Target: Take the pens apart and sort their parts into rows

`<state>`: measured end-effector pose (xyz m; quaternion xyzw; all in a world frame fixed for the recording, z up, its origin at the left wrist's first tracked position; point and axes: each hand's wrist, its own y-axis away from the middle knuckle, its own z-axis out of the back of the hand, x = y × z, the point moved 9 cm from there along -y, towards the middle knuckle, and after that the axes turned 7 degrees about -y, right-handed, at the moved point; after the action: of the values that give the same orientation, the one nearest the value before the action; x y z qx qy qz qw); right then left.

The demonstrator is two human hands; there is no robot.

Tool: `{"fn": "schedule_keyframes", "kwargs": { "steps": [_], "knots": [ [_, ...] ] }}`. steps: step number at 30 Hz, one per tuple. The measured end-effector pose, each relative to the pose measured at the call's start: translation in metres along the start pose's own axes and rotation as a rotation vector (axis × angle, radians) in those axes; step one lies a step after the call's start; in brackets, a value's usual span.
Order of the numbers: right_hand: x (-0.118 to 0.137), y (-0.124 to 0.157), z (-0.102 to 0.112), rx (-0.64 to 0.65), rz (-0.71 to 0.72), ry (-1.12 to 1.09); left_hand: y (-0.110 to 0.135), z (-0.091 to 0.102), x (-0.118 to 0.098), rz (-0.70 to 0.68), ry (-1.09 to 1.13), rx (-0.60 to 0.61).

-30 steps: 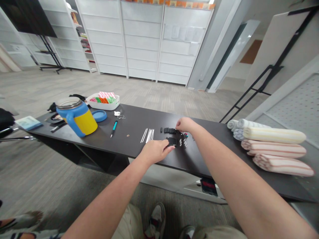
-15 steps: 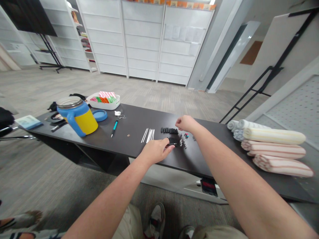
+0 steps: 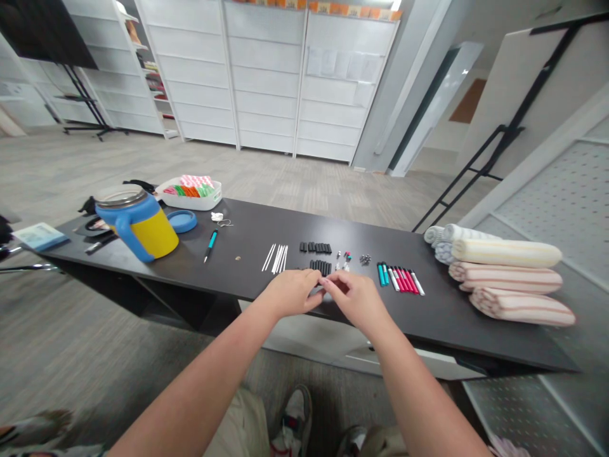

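Observation:
Over the near edge of a dark table [image 3: 266, 231], my left hand [image 3: 290, 292] and my right hand [image 3: 354, 298] meet fingertip to fingertip. Both are closed in a pinch around a small part that I cannot make out. Just beyond them lie two rows of short black tubes [image 3: 314, 247], a fan of thin white rods [image 3: 276, 258], a few tiny white and coloured tips [image 3: 343, 259] and a small cluster of springs [image 3: 365, 259]. To the right lies a row of teal, white and red pen barrels [image 3: 400, 278].
At the table's left stand a yellow and blue jug [image 3: 137, 225], a blue lid [image 3: 181, 221], a teal pen [image 3: 210, 244] and a white tray of coloured packets [image 3: 190, 190]. Rolled striped towels [image 3: 504, 279] lie at the right end. White cabinets line the back wall.
My right hand has come back from the far row of black tubes and now meets my left hand at the table's near edge. The view has shifted, showing the pen barrels.

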<state>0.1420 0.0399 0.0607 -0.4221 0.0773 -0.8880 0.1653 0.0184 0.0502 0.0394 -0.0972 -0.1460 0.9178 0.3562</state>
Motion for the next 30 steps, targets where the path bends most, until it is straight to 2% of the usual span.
{"fn": "schedule_keyframes", "kwargs": {
  "steps": [4,10,18,20,25,30],
  "knots": [
    [-0.017,0.01,-0.004,-0.075,-0.013,0.005,0.001,-0.001,-0.005,-0.053,0.02,0.007],
    [-0.044,0.014,-0.003,-0.053,-0.118,-0.102,-0.007,-0.011,-0.003,-0.083,-0.047,0.046],
    [-0.032,0.017,0.002,-0.133,0.043,-0.068,-0.011,-0.019,-0.002,-0.053,-0.121,0.127],
    [-0.033,0.017,0.002,-0.137,0.032,-0.086,-0.011,-0.02,-0.003,-0.049,-0.131,0.143],
    [-0.042,0.018,0.0,-0.105,-0.099,-0.097,-0.009,-0.013,-0.002,-0.047,-0.107,0.109],
    [-0.041,0.015,-0.003,-0.034,-0.071,-0.057,-0.01,-0.01,-0.004,-0.08,-0.02,0.08]
  ]
}}
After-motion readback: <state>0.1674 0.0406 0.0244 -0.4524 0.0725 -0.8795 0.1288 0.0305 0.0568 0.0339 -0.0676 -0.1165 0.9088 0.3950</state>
